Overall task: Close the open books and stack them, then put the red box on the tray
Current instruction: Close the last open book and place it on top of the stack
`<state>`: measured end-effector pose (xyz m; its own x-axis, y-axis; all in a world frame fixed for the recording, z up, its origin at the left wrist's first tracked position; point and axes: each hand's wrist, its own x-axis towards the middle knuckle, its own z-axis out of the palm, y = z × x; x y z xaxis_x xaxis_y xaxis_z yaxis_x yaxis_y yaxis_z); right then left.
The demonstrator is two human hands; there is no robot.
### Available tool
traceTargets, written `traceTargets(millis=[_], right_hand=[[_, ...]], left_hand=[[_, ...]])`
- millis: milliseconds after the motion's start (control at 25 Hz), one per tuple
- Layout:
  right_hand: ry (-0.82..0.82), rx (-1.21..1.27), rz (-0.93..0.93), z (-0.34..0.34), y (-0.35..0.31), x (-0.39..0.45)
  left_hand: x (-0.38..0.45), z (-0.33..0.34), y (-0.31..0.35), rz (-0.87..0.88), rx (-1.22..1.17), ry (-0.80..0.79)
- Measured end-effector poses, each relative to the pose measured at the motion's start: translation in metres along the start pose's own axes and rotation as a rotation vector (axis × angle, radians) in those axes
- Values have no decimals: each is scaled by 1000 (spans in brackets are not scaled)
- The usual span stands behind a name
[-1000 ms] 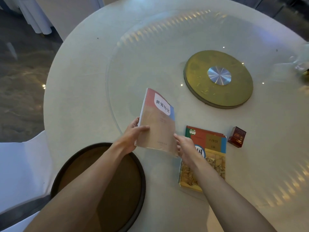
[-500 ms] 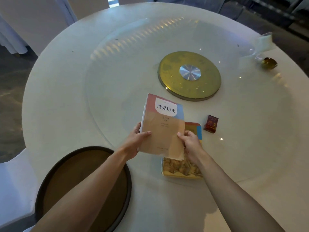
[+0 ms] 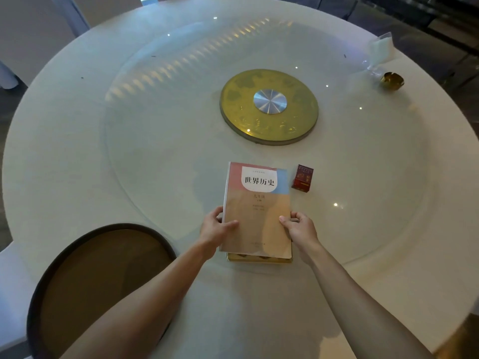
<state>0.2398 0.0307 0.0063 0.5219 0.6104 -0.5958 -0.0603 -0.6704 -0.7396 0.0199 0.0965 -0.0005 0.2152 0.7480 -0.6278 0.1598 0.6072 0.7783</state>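
A round white worktop (image 3: 77,156) fills the view, with a glass turntable (image 3: 155,141) lying over its middle and dark floor beyond the rim. Nearest, at the lower left, a round brown tray (image 3: 103,275) with a dark rim sits on the worktop edge, partly hidden by the left forearm. Just past it, the left hand (image 3: 215,226) grips the left edge of the top book (image 3: 258,211), thumb on the cover, and the right hand (image 3: 300,226) pinches its right edge. This closed book lies squarely over the lower book (image 3: 259,259), of which only a yellow strip shows at the near end. Just beside the top book's far right corner the red box (image 3: 302,178) stands on the glass, apart from both hands. Farther off lies a gold disc (image 3: 269,107) with a silver hub. At the far right sit a small gold dish (image 3: 392,80) and a clear bag (image 3: 379,51).
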Motion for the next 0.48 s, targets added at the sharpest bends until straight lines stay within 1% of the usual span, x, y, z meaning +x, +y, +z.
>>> traceTargets(millis=[80, 120, 240, 400, 480], right_hand=[[34, -42, 2, -3, 9, 5], [49, -71, 5, -3, 13, 7], [49, -260, -22, -5, 23, 14], [55, -548, -140, -5, 31, 19], [60, -623, -148, -4, 33, 20]], left_hand=[[3, 10, -10, -12, 60, 49], [4, 14, -14, -12, 134, 76], [9, 23, -22, -10, 434, 118], [16, 22, -24, 32, 823, 155], [20, 22, -22, 38, 817, 133]])
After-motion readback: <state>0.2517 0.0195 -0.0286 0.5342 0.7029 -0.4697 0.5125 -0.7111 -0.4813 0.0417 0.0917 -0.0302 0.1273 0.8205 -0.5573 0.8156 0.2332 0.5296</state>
